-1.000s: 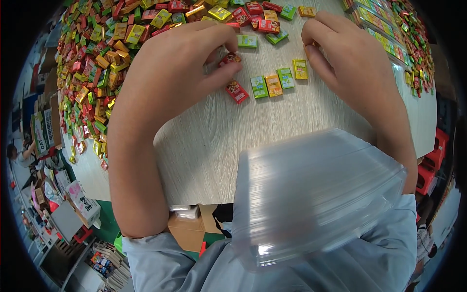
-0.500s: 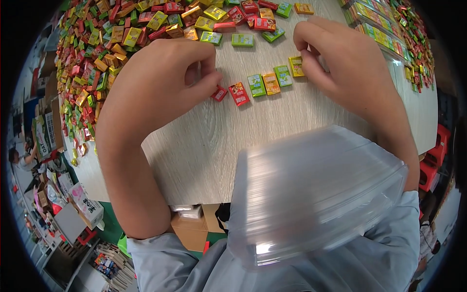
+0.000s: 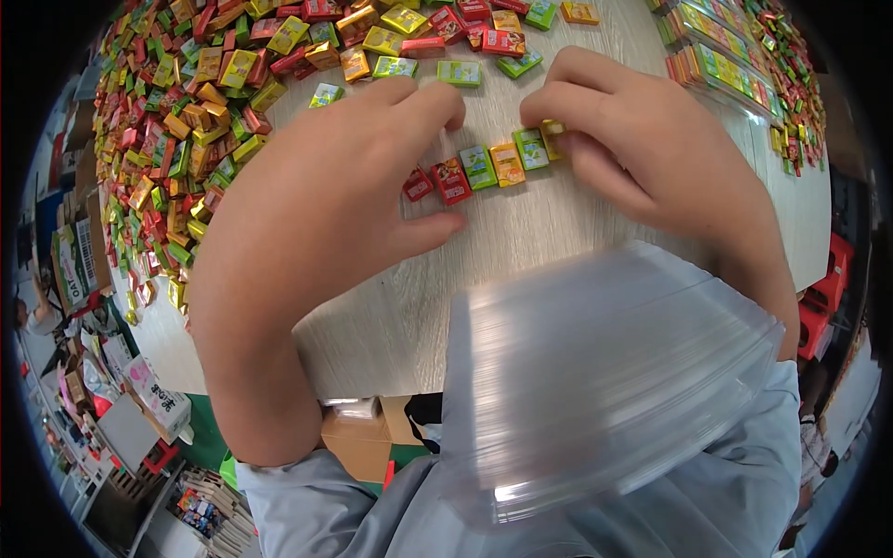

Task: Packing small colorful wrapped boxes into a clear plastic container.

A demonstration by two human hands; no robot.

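Observation:
A short row of small candy-type boxes lies on the wooden table between my hands: a red box (image 3: pixel 452 180), a green box (image 3: pixel 478 166), an orange box (image 3: pixel 508 164) and another green box (image 3: pixel 531 149). My left hand (image 3: pixel 372 167) is open at the left end, thumb and fingers apart on either side of a second red box (image 3: pixel 417 184) there. At the right end my right hand (image 3: pixel 614 139) has its fingers closed on a yellow box (image 3: pixel 553 139), which they partly cover.
A big heap of mixed small boxes (image 3: pixel 186 121) spreads over the table's left and far side. Clear trays filled with boxes (image 3: pixel 730 79) stand at the far right. A stack of clear plastic containers (image 3: pixel 605 372) rests close against my body. Red stools (image 3: pixel 828 279) stand beyond the right edge.
My left hand has opened from a pinch at the left red box, its thumb now nearer me. The boxes sit closer together, and my right hand has moved left with the yellow box.

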